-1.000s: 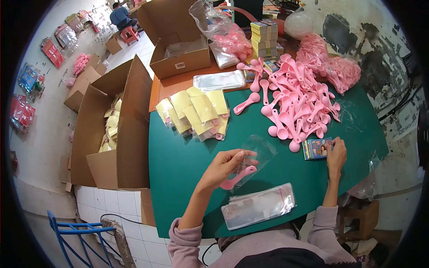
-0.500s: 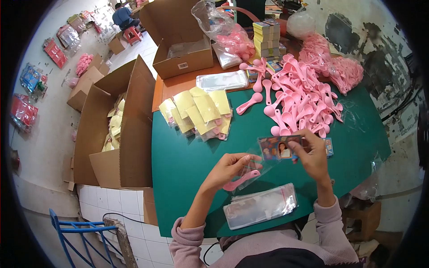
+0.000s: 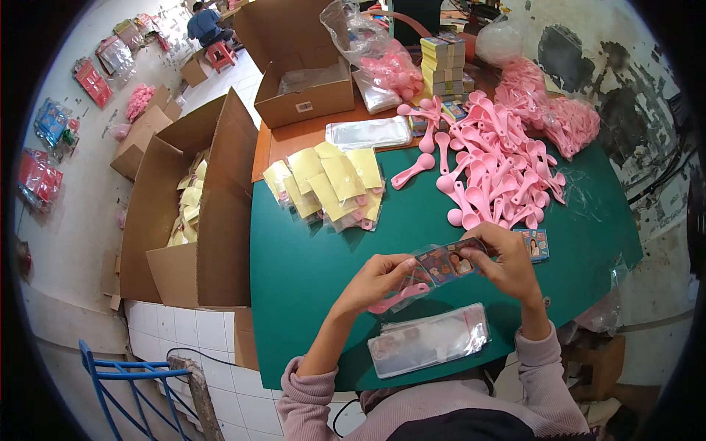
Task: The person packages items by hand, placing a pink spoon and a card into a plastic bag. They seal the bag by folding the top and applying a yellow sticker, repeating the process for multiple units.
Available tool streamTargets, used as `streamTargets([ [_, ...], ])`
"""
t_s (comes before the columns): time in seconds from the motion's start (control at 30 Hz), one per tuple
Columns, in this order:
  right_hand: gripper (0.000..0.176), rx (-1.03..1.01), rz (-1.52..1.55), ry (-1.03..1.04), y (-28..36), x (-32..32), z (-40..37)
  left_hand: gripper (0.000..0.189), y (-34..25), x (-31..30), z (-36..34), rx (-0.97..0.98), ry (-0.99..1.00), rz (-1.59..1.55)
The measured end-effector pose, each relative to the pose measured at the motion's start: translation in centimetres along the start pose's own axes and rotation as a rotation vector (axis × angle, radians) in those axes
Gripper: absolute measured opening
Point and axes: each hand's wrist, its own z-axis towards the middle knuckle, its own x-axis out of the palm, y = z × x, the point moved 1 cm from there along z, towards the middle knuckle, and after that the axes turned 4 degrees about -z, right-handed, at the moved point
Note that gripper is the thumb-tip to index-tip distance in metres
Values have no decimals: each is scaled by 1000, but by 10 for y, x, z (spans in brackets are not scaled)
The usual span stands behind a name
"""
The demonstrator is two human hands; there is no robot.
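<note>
My left hand (image 3: 381, 279) pinches the edge of a clear plastic bag (image 3: 419, 277), with a pink measuring spoon (image 3: 401, 297) lying inside it. In my right hand (image 3: 507, 263) is a printed card (image 3: 446, 264) with a picture of a person, thumb on top. The card's left end overlaps the bag's mouth. Just below both hands lies a stack of clear plastic bags (image 3: 430, 342). Beside my right hand, a small stack of printed cards (image 3: 537, 244) is partly hidden by it. Beyond the hands rises a heap of pink measuring spoons (image 3: 489, 165).
Filled packs with yellow backs (image 3: 331, 184) lie at the table's left. An open carton (image 3: 220, 191) holding similar packs stands beside the table. At the back are another cardboard box (image 3: 305, 99), bundled cards (image 3: 443, 66) and bagged pink spoons (image 3: 562, 117). A person (image 3: 206, 26) sits far off.
My right hand has brought the card left and slightly down, onto the mouth of the bag. My left hand has closed in on the bag's edge near the card.
</note>
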Motion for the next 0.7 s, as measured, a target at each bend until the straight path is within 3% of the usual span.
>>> streamTargets([
  [0.23, 12, 137, 153, 242, -6, 13, 10, 33, 5, 0, -1, 32, 90, 168],
  [0.3, 17, -63, -62, 406, -7, 21, 10, 34, 12, 5, 2, 109, 61, 204],
  [0.33, 20, -22, -124, 442, -6, 24, 12, 39, 13, 6, 2, 185, 34, 241],
  [0.47, 20, -77, -114, 481, -16, 18, 22, 52, -1, 6, -3, 101, -18, 408],
  [0.53, 20, -54, 225, 400, -18, 11, 25, 53, 6, 2, -1, 191, -3, 414],
  [0.7, 19, -26, 122, 521, -23, 20, 26, 55, 11, 0, 0, 185, 4, 396],
])
